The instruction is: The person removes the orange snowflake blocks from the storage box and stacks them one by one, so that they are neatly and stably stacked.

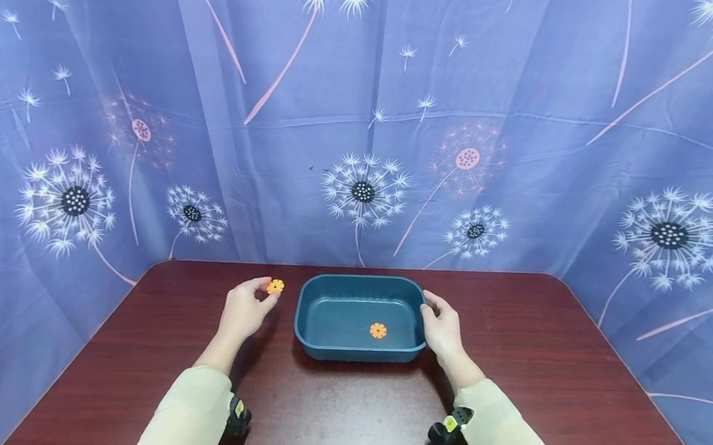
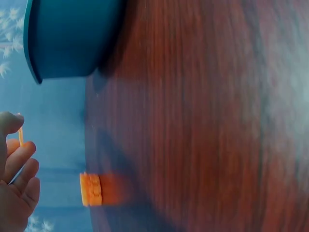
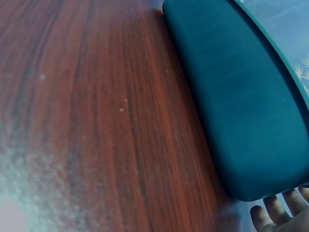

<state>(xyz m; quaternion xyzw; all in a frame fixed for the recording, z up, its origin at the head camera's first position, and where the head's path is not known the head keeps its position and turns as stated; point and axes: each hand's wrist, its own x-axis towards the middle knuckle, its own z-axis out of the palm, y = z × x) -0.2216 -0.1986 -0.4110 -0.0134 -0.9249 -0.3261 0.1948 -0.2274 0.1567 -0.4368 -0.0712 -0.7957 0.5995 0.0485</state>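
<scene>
My left hand (image 1: 245, 310) pinches an orange flower-shaped disc (image 1: 275, 286) between thumb and fingertips, above the table left of a dark teal plastic tub (image 1: 362, 355). Seen edge-on in the left wrist view, the disc (image 2: 21, 131) looks thin. Below that hand, a short stack of orange discs (image 2: 91, 189) stands on the table; the hand hides it in the head view. Inside the tub, toward the front, lies another orange flower disc (image 1: 378, 330). At the tub's right end my right hand (image 1: 443, 328) holds the rim, fingers (image 3: 276, 211) along the outer wall.
The tub stands upright on a reddish-brown wooden table (image 1: 536, 361). A blue curtain (image 1: 271, 186) with dandelion prints hangs behind the table and along both sides. Small wrist cameras (image 1: 238, 417) are strapped over pale sleeves (image 1: 180, 416).
</scene>
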